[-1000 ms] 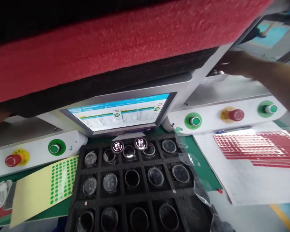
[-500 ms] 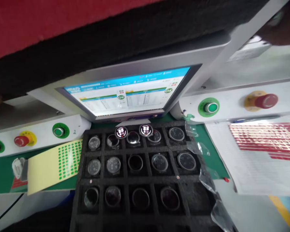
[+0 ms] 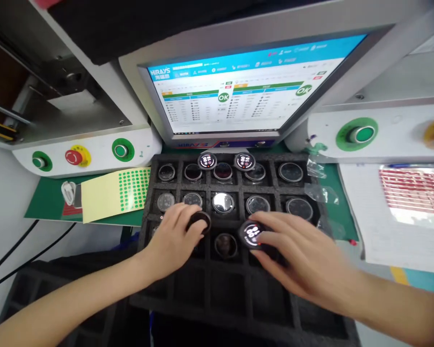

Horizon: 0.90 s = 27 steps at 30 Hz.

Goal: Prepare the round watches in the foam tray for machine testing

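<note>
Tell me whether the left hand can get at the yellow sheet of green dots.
Probably yes: the yellow sheet lies uncovered beside the black tray, near the left hand. That hand pinches a dark round device, though, so it may need emptying first.

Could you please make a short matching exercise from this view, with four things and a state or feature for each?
1. Left hand
2. Right hand
3. Monitor
4. Yellow sheet

A. Shows two green OK marks
B. Holds a lit round device
C. Bears rows of green dots
D. Holds a dark-faced round device

Pairs: 1-D, 2-B, 3-A, 4-C
</note>
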Each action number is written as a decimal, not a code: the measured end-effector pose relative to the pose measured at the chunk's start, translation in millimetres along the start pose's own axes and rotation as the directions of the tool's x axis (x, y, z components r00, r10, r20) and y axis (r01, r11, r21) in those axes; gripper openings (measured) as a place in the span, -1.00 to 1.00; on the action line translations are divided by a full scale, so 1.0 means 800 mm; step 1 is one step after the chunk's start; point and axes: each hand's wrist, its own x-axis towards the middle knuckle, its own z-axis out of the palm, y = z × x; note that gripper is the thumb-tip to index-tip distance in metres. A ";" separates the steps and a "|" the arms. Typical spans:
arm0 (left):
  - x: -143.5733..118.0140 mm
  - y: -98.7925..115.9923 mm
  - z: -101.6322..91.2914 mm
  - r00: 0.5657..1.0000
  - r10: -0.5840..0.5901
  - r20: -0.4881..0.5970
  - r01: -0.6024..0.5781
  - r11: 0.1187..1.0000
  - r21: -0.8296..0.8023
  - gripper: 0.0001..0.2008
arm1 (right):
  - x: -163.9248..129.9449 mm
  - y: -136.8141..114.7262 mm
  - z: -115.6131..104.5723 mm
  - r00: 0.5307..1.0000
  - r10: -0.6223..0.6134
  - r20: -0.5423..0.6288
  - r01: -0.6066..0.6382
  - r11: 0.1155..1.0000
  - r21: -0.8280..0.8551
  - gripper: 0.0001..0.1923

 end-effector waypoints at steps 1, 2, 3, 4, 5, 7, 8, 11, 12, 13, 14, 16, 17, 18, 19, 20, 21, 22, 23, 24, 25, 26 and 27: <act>0.005 0.004 0.007 1.000 0.006 -0.005 -0.006 1.000 0.018 -0.84 | 0.003 -0.006 0.009 0.999 -0.040 0.017 0.040 0.998 -0.041 -0.93; 0.008 0.005 0.010 1.000 -0.001 -0.002 0.001 1.000 0.013 -0.84 | 0.006 -0.009 0.016 0.999 -0.048 0.026 0.050 0.997 -0.064 -0.93; 0.011 0.003 0.010 1.000 -0.012 0.009 0.012 1.000 -0.014 -0.83 | 0.008 -0.009 0.022 0.998 -0.043 0.036 0.045 0.996 -0.071 -0.93; 0.012 -0.001 0.008 1.000 -0.019 0.025 0.021 0.998 -0.057 -0.82 | 0.010 -0.007 0.025 0.998 -0.029 0.047 0.032 0.998 -0.063 -0.93; 0.013 -0.006 0.005 0.999 -0.023 0.035 0.027 0.995 -0.099 -0.81 | 0.012 -0.004 0.025 0.998 -0.009 0.061 0.011 0.999 -0.041 -0.92; 0.017 -0.019 -0.004 0.999 -0.036 0.032 0.040 0.988 -0.151 -0.76 | 0.017 0.008 0.019 0.997 0.044 0.064 -0.045 0.999 0.010 -0.89; 0.022 -0.027 -0.007 0.999 -0.048 0.018 0.050 0.987 -0.153 -0.76 | 0.022 0.015 0.015 0.997 0.064 0.046 -0.065 0.998 0.023 -0.87; 0.050 -0.051 -0.008 0.995 -0.100 -0.022 0.097 0.991 -0.088 -0.80 | 0.045 0.043 0.008 0.994 0.098 -0.053 -0.101 0.993 -0.064 -0.85; 0.063 -0.058 -0.005 0.992 -0.123 -0.022 0.122 0.991 -0.056 -0.79 | 0.054 0.053 0.010 0.993 0.101 -0.066 -0.108 0.986 -0.127 -0.83; 0.076 -0.064 -0.001 0.988 -0.152 -0.012 0.152 0.988 -0.022 -0.75 | 0.062 0.063 0.014 0.993 0.105 -0.059 -0.114 0.975 -0.190 -0.80; 0.089 -0.069 0.004 0.983 -0.182 0.004 0.182 0.983 0.012 -0.66 | 0.070 0.072 0.020 0.993 0.116 -0.039 -0.122 0.963 -0.242 -0.75; 0.112 -0.074 0.014 0.972 -0.228 0.057 0.223 0.972 0.074 -0.46 | 0.082 0.086 0.034 0.988 0.153 0.007 -0.144 0.945 -0.292 -0.65; 0.121 -0.074 0.018 0.966 -0.241 0.092 0.232 0.968 0.096 -0.40 | 0.085 0.091 0.040 0.985 0.174 0.020 -0.161 0.943 -0.293 -0.63; 0.129 -0.074 0.021 0.959 -0.250 0.133 0.236 0.966 0.110 -0.40 | 0.088 0.094 0.046 0.980 0.196 0.023 -0.181 0.941 -0.285 -0.63; 0.136 -0.074 0.024 0.951 -0.256 0.174 0.239 0.964 0.115 -0.45 | 0.089 0.097 0.049 0.976 0.217 0.021 -0.203 0.941 -0.272 -0.65; 0.142 -0.074 0.026 0.941 -0.265 0.209 0.245 0.963 0.113 -0.52 | 0.090 0.100 0.052 0.971 0.239 0.015 -0.227 0.939 -0.257 -0.68; 0.147 -0.074 0.027 0.933 -0.272 0.237 0.254 0.962 0.104 -0.59 | 0.090 0.102 0.054 0.966 0.259 0.011 -0.249 0.937 -0.245 -0.72; 0.151 -0.075 0.028 0.926 -0.277 0.258 0.262 0.961 0.090 -0.63 | 0.090 0.105 0.055 0.961 0.277 0.007 -0.267 0.934 -0.236 -0.74; 0.153 -0.075 0.028 0.920 -0.281 0.272 0.271 0.960 0.072 -0.64 | 0.090 0.107 0.055 0.957 0.290 0.003 -0.281 0.931 -0.233 -0.75; 0.153 -0.075 0.027 0.918 -0.283 0.278 0.280 0.959 0.052 -0.63 | 0.091 0.109 0.055 0.954 0.298 -0.004 -0.291 0.928 -0.231 -0.76; 0.150 -0.075 0.023 0.919 -0.283 0.275 0.286 0.958 0.032 -0.62 | 0.092 0.110 0.054 0.953 0.302 -0.015 -0.297 0.927 -0.228 -0.77; 0.143 -0.075 0.016 0.924 -0.279 0.262 0.285 0.958 0.014 -0.60 | 0.092 0.110 0.053 0.955 0.296 -0.028 -0.295 0.930 -0.219 -0.79; 0.132 -0.076 0.006 0.933 -0.270 0.237 0.278 0.961 0.001 -0.59 | 0.093 0.108 0.050 0.960 0.277 -0.043 -0.280 0.939 -0.200 -0.81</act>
